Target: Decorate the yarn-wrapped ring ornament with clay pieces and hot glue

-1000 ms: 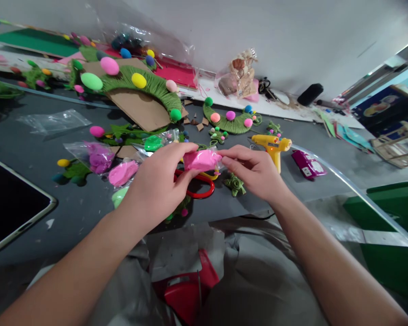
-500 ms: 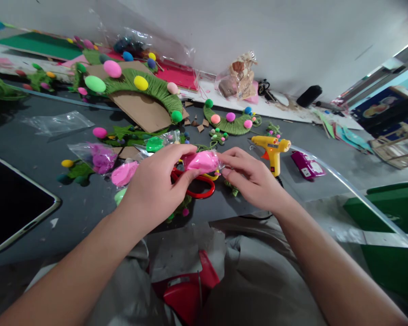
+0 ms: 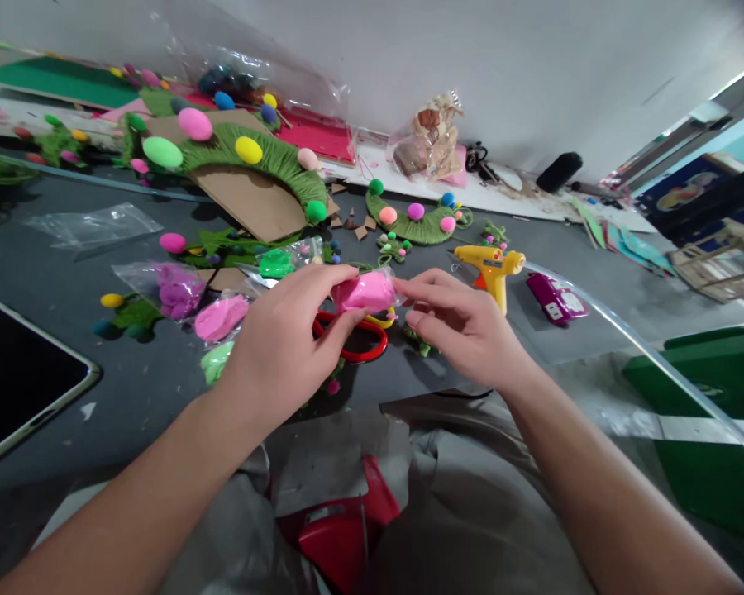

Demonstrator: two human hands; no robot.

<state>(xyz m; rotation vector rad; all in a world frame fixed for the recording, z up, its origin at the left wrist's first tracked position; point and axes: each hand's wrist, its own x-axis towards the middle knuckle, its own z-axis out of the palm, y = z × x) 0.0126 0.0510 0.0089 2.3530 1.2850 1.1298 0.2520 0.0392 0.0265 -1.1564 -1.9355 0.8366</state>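
Note:
A clear plastic packet of bright pink modelling clay point(image 3: 365, 292) is gripped between the thumb and fingers of my left hand point(image 3: 294, 330). At the packet's right end is my right hand point(image 3: 462, 326); its index fingertip meets the plastic edge, and the thumb is apart from the index finger. Below the packet lie scissors with red handles point(image 3: 372, 351), partly hidden by my left hand. Left of that hand are bags of purple clay point(image 3: 179, 291), pink clay point(image 3: 221, 318), light green clay point(image 3: 216, 362) and green clay point(image 3: 276, 264).
A yellow glue gun point(image 3: 489, 268) and a purple power block point(image 3: 556, 300) lie to the right. Green yarn-wrapped arcs with coloured balls, a large one point(image 3: 223, 149) and a smaller one point(image 3: 415, 225), lie behind. A dark-screened tablet point(image 3: 25, 380) is at the left edge.
My right thumb has moved slightly away from the packet's end, opening the pinch. The left hand keeps its grip. The whole view has shifted a little, so the table's things appear further left.

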